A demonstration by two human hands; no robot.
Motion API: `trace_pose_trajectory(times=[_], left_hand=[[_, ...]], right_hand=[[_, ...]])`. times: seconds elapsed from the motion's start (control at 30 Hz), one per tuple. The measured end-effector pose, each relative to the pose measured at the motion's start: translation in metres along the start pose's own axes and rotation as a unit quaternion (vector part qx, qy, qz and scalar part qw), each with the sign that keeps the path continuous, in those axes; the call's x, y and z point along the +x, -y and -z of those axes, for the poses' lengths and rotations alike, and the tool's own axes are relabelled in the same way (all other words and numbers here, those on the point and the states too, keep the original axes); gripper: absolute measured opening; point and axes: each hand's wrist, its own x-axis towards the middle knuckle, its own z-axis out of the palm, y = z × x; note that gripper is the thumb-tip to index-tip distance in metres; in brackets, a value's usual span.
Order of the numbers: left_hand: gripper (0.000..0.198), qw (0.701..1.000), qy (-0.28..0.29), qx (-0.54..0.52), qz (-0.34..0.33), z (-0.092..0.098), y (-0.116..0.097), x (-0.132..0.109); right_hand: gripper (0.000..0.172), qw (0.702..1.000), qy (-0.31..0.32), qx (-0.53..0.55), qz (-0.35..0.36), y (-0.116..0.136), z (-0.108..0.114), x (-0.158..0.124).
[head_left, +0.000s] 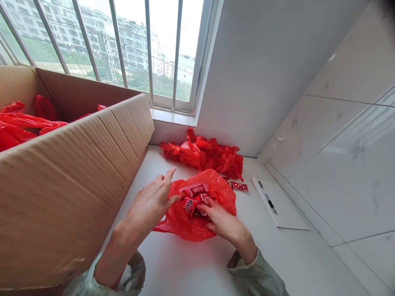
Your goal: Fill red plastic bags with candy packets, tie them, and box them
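Note:
A red plastic bag (222, 193) lies spread open on the white tabletop, with several wrapped candies (189, 206) inside it in red and dark wrappers. My left hand (156, 195) hovers at the bag's left edge, thumb and fingers apart, holding nothing. Inside the bag's mouth, my right hand (217, 216) rests its parted fingers on the candies at the right. Whether its fingertips pinch one is partly hidden, but no candy is lifted. Just behind the bag, a red dotted candy packet (240, 186) lies beside a dark one, partly covered.
A large cardboard box (77, 176) holding red plastic bags (21, 125) stands at the left. Crumpled red bags (203, 152) lie against the wall. On the right, a black pen (268, 198) rests on white paper (285, 216). Beyond is a barred window (132, 53).

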Motion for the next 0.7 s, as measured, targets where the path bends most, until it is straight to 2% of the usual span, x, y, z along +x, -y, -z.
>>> trace_pose_trajectory(times=[0.07, 0.23, 0.33, 0.43, 0.5, 0.6, 0.7], left_hand=[[0.069, 1.000, 0.018, -0.010, -0.003, 0.003, 0.000, -0.002], [0.075, 0.998, 0.049, -0.015, 0.022, 0.005, 0.010, -0.007], [0.080, 0.999, 0.051, 0.003, 0.018, 0.000, 0.022, -0.011], [0.075, 0.998, 0.065, 0.003, -0.004, -0.002, 0.030, -0.017], [0.068, 0.998, 0.050, -0.021, -0.036, 0.000, 0.031, -0.021], [0.055, 0.995, -0.001, -0.053, -0.084, 0.008, 0.024, -0.023], [0.048, 0.993, -0.042, -0.078, -0.074, 0.018, 0.014, -0.018]], right_hand=[[0.074, 1.000, 0.005, 0.018, -0.015, -0.001, 0.000, -0.004], [0.056, 0.995, -0.001, 0.023, -0.100, -0.007, 0.001, -0.017], [0.062, 0.992, 0.001, 0.003, -0.129, -0.008, -0.004, -0.019], [0.066, 0.991, -0.023, -0.015, -0.128, -0.006, -0.014, -0.013], [0.064, 0.991, -0.056, -0.025, -0.118, -0.006, -0.022, -0.008], [0.059, 0.990, -0.089, -0.024, -0.102, -0.014, -0.033, -0.001], [0.048, 0.990, -0.127, -0.011, -0.066, -0.027, -0.035, 0.000]])
